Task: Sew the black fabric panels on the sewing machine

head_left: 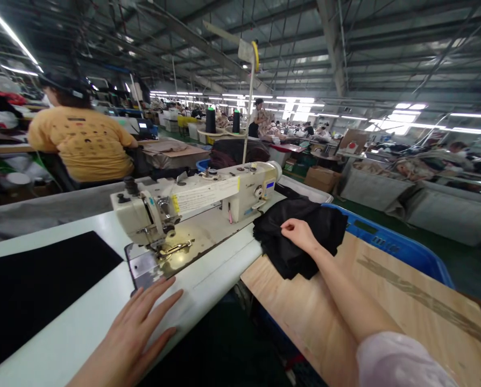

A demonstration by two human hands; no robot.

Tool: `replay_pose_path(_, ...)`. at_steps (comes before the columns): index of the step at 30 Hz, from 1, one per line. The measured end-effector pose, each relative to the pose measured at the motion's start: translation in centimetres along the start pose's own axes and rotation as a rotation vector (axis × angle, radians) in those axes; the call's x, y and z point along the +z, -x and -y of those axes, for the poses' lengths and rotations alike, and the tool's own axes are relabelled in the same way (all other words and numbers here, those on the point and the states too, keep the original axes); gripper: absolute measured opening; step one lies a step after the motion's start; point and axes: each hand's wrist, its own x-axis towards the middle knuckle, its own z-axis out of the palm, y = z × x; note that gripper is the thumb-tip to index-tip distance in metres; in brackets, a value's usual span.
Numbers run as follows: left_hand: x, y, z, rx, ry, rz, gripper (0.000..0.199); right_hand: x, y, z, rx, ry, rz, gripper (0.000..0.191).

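A sewing machine stands on a pale table, its needle area lit at the left end. My left hand lies with spread fingers at the table's front edge, just in front of the metal needle plate, holding nothing. To the right, a crumpled pile of black fabric rests partly on the table and partly on a wooden board. My right hand is over this pile, thumb and fingers pinched on the black fabric. A flat black fabric piece lies left of the machine.
A blue plastic crate sits beyond and under the wooden board. Behind the machine stand thread cones and a thin pole. A person in a yellow shirt sits at the back left. Grey fabric-covered bins stand at the right.
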Motion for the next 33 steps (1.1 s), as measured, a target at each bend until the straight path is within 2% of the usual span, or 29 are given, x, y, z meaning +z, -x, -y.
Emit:
replay_pose_path(5, -0.3, 0.2, -1.3, -0.086, 0.088, 0.006, 0.046, -1.4, -1.0, -0.6, 0.117, -0.178, 0.021, 0.012)
replay_pose_path(9, -0.5, -0.2, -2.5, -0.15, 0.152, -0.032, 0.042, -1.4, -0.6, 0.0, 0.131, -0.244, -0.035, 0.02)
replay_pose_path(12, -0.8, -0.5, -2.9, -0.17, 0.174, -0.022, 0.043, -1.7, -0.7, 0.7, 0.114, -0.218, -0.086, 0.017)
replay_pose_path(15, -1.0, -0.6, -3.0, -0.183, 0.184, -0.011, 0.042, -2.6, -1.7, 1.4, 0.089, -0.15, -0.218, 0.01)
replay_pose_path(18, -1.0, -0.6, -3.0, -0.202, 0.206, -0.003, 0.042, -3.9, -3.0, 2.3, 0.084, -0.098, -0.394, 0.012)
replay_pose_path(20, -1.0, -0.5, -2.9, -0.223, 0.226, 0.014, 0.042, -4.6, -3.4, 3.0, 0.08, -0.085, -0.409, 0.01)
replay_pose_path(23, -1.4, -0.4, -3.3, -0.221, 0.291, 0.073, 0.045, -5.3, -2.9, 5.0, 0.057, -0.104, -0.363, 0.009)
replay_pose_path(26, -2.6, -0.9, -4.3, -0.27, 0.44, 0.134, 0.063, -4.8, -0.8, 8.0, 0.013, -0.221, -0.361, 0.01)
replay_pose_path(27, -3.0, -1.3, -4.8, -0.313, 0.503, 0.139, 0.07, -4.2, 0.3, 9.1, -0.01, -0.307, -0.292, 0.012)
replay_pose_path(29, -3.7, -2.4, -5.8, -0.407, 0.63, 0.111, 0.087, -2.4, 3.2, 11.7, -0.006, -0.558, 0.092, 0.012)
replay_pose_path(31, -4.3, -3.8, -6.6, -0.468, 0.747, 0.022, 0.105, 0.0, 6.6, 14.2, 0.056, -0.699, 0.449, 0.019)
replay_pose_path(32, -4.5, -4.5, -6.9, -0.481, 0.807, -0.034, 0.107, 1.3, 8.2, 15.4, 0.099, -0.758, 0.605, 0.021)
replay_pose_path(33, -4.9, -5.1, -7.2, -0.484, 0.871, -0.087, 0.096, 2.6, 9.5, 16.4, 0.144, -0.82, 0.702, 0.023)
